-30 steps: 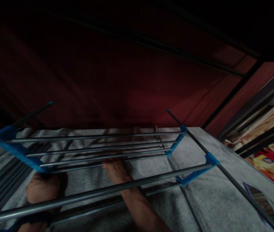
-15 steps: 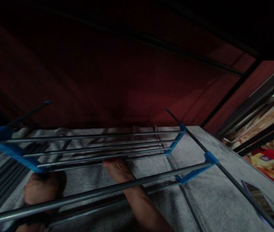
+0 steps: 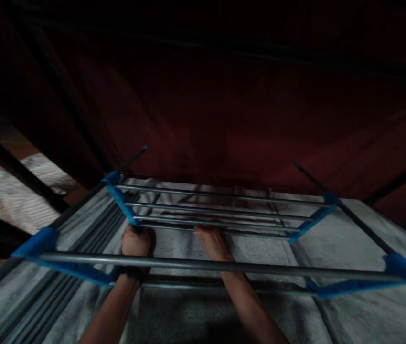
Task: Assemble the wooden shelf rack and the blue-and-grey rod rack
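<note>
A rack of grey metal tubes (image 3: 203, 265) joined by blue plastic brackets (image 3: 122, 203) stands over a grey cloth surface. Around the lower end of the far left bracket, where the lowest tube meets it, my left hand (image 3: 135, 241) is closed; a dark band circles that wrist. My right hand (image 3: 213, 241) has its fingers curled on the lowest far tube (image 3: 256, 234), near its middle. Both forearms pass beneath the thick near tube. At the right, a second blue bracket (image 3: 312, 223) holds the other ends of the far tubes.
Loose grey tubes (image 3: 70, 282) lie side by side on the grey cloth (image 3: 360, 239) at the left. A dark red curtain (image 3: 224, 134) hangs behind, with dark frame bars. Striped cloth (image 3: 16, 186) shows at far left.
The view has turned left, so the rack and both hands appear further right. The near left bracket and striped cloth have come into view. Both hands keep their places on the rack.
</note>
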{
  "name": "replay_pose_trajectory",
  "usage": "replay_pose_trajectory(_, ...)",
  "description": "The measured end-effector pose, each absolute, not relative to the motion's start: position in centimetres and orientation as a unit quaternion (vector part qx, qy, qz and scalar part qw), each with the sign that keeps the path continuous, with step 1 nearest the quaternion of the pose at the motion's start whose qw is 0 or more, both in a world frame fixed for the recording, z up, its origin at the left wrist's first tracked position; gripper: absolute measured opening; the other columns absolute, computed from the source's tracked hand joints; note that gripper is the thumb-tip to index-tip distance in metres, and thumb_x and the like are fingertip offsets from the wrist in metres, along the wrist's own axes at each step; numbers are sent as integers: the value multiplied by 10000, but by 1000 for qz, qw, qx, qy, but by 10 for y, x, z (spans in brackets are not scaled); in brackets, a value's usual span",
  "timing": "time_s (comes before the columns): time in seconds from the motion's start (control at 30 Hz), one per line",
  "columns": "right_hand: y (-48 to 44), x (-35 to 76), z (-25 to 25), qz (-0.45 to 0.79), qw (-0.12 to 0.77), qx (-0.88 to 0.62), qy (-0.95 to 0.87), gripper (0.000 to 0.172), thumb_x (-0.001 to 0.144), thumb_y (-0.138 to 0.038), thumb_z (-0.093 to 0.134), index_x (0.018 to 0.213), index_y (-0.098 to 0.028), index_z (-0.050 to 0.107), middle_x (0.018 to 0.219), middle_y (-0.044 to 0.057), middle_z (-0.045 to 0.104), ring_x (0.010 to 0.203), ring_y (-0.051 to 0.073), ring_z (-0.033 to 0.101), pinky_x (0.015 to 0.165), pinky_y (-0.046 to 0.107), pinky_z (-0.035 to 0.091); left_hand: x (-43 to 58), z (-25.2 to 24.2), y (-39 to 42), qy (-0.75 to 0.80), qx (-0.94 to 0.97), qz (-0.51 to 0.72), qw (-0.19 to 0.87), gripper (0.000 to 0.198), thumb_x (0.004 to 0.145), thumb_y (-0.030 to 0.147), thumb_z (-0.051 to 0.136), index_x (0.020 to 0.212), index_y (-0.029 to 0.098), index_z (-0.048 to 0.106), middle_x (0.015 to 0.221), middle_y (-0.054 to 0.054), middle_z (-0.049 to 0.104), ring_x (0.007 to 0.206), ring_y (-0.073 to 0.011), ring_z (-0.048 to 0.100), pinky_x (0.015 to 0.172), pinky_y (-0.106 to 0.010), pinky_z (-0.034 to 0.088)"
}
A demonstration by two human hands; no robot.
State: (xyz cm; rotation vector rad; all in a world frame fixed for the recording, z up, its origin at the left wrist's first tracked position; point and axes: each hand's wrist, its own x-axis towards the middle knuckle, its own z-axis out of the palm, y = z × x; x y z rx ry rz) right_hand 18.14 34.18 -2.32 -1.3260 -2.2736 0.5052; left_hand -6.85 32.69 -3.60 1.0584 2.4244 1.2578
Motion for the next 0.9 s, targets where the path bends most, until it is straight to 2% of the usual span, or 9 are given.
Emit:
replay_pose_trajectory(0.13,338,181,-27,176,241,-488,-820,378,936,-125,456,1147,-303,714,1155,16,735,1101,173,662,1013,290,463,-75,-47,331,833,369,404,78,170,777,255,604,924,178,642,730,-69,654,661,-201,588,635,-312,444)
replay_pose_trajectory(0.33,340,182,-31,189,249,-469,-826,335,928,-138,492,1087,-313,728,1126,29,740,1080,204,669,969,334,487,-83,-59,332,825,388,406,62,204,820,251,574,975,152,663,814,-122,706,754,-231,652,659,-308,474)
replay_pose_trajectory(0.6,342,183,-38,227,286,-463,-808,284,944,-225,491,1042,-330,736,1068,33,749,1035,220,675,944,360,487,-81,-61,330,811,381,437,77,291,753,172,591,1032,179,673,876,-107,747,826,-250,700,721,-301,524)
replay_pose_trajectory(0.9,341,183,-31,246,275,-459,-808,307,944,-242,460,1052,-330,733,1070,38,751,1046,219,672,945,359,485,-78,-55,329,815,378,433,73,281,815,204,561,1066,160,679,936,-129,750,905,-253,706,772,-307,524)
